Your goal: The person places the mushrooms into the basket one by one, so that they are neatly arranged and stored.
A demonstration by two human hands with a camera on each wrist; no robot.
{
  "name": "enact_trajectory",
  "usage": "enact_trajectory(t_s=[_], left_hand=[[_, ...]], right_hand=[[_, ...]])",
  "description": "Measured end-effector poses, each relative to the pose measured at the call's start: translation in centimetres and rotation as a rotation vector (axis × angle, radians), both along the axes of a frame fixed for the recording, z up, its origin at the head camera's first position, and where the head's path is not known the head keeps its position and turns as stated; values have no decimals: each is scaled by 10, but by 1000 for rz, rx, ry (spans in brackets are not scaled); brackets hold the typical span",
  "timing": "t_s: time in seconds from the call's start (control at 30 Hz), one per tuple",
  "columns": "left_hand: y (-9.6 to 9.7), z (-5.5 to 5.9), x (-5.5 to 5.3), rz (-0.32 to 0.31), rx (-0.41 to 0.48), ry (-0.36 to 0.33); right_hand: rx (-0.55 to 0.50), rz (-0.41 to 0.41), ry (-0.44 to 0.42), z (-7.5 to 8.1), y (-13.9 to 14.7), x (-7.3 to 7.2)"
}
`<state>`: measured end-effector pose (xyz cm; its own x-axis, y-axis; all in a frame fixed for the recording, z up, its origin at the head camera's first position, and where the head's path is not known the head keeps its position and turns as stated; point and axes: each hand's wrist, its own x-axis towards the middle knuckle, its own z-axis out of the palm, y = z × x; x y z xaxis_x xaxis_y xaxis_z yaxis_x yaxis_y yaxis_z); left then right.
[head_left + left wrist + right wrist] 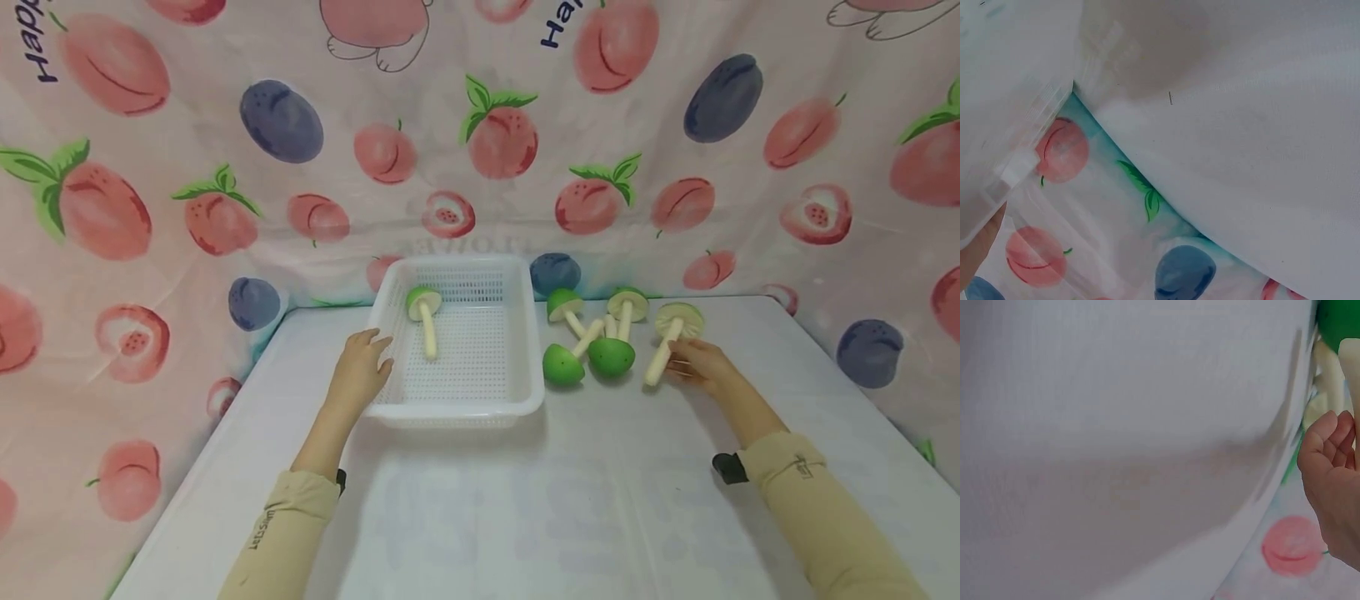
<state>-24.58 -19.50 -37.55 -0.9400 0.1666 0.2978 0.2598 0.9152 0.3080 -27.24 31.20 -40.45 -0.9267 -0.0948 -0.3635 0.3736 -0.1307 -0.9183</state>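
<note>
My right hand pinches the pale stem of a green-capped toy mushroom at the right of the table; its cap points away from me. In the right wrist view, the curled fingers lie against the stem at the frame edge. My left hand rests over the left rim of a white plastic basket, fingers loosely extended. Only part of that hand shows beside the basket wall in the left wrist view. Inside the basket lies one mushroom, stem towards me.
Several more green-capped mushrooms lie in a cluster between the basket and my right hand, stems crossing. A white cloth covers the table. Behind it hangs a fruit-print curtain, close to the basket's far side.
</note>
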Motion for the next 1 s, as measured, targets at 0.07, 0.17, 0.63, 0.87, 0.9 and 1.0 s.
enact_trajectory(t_s=[0.07,0.17,0.63,0.87,0.9,1.0], left_hand=[[-1,0,0,-1,9,-6],[-1,0,0,-1,21,-20],[0,0,-1,7,21,-14],[-1,0,1,14,20,-28],[-1,0,1,11,22,-25],[-1,1,-1,1,25,-11]], right_hand=[[24,8,30,3,-8,2],[81,11,91,9,-20,4],[357,175,314,74,-90,20],[234,227,280,84,-121,28],[227,231,280,85,-124,29],[238,244,288,88,-132,32]])
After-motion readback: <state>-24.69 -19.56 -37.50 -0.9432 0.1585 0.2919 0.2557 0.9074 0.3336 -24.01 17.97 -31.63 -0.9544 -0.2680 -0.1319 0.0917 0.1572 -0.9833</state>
